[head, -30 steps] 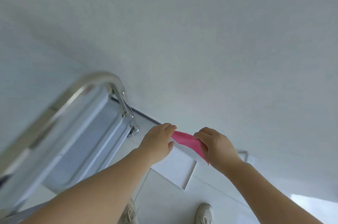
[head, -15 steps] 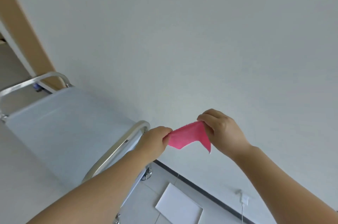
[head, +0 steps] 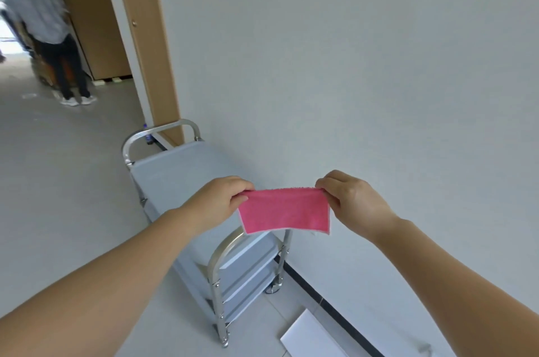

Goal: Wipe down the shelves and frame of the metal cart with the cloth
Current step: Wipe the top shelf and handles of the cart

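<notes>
I judge the step in hand to be readying the cloth; no wiping has begun, since the cloth touches no part of the cart.

My left hand (head: 217,202) is closed in a pinch on the cloth's upper left corner. The cloth (head: 284,210), pink with a pale edge, is stretched flat between both hands and hangs in the air above the near end of the cart. My right hand (head: 351,200) is closed in a like pinch on the upper right corner.

The cart (head: 180,170) stands below and beyond the cloth, lengthwise along the wall. It shows a grey top shelf, at least 2 lower shelves at the near end, and a rounded metal handle at each end.

Next move, in my judgement: bunch or fold the cloth into 1 hand, lower it to the top shelf and press it flat before stroking. The other hand may need to steady the frame, as the cart appears to stand on castors.

Room, left to right: a blurred person (head: 49,26) stands far left near a brown door. The floor (head: 58,181) is pale grey. The wall (head: 364,64) is plain white with a dark skirting line. A white sheet (head: 315,339) lies on the floor near right.
</notes>
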A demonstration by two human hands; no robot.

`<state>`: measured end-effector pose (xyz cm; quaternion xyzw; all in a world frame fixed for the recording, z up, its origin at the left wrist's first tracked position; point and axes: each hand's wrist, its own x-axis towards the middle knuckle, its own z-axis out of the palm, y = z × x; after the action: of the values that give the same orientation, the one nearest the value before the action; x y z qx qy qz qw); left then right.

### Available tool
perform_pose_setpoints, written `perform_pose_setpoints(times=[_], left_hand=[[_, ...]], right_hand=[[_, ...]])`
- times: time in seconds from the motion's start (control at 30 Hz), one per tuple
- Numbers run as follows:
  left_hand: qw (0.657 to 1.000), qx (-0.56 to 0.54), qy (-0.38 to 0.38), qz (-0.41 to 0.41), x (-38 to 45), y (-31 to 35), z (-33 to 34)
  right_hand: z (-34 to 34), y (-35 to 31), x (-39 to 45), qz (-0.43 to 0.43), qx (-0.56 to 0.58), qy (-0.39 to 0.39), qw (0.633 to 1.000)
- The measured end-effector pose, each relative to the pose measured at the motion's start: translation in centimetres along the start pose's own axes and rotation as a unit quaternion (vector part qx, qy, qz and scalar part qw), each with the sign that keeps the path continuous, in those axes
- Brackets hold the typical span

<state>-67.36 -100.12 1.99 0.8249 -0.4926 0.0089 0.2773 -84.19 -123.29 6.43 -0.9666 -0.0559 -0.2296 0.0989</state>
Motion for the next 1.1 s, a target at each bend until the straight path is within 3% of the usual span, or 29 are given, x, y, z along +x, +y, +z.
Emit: perform_pose_setpoints(times=[0.3, 0.6, 1.1], left_hand=[[0.999, 0.008, 0.031, -0.010, -5.6, -11.1, -8.1], [0.999, -0.017, 0.007, -0.036, -9.3, -24.4, -13.6], [0.993, -0.063, -0.092, -0.050, 2.2, -34.4, -6.5]], right_hand=[[7.3, -9.0, 9.4, 0.001, 0.008, 0.010, 1.000], [18.0, -16.3, 17.5, 0.019, 0.000, -0.050, 0.999], [27.2, -8.0, 21.3, 0.179, -0.054, -0.179, 0.966]])
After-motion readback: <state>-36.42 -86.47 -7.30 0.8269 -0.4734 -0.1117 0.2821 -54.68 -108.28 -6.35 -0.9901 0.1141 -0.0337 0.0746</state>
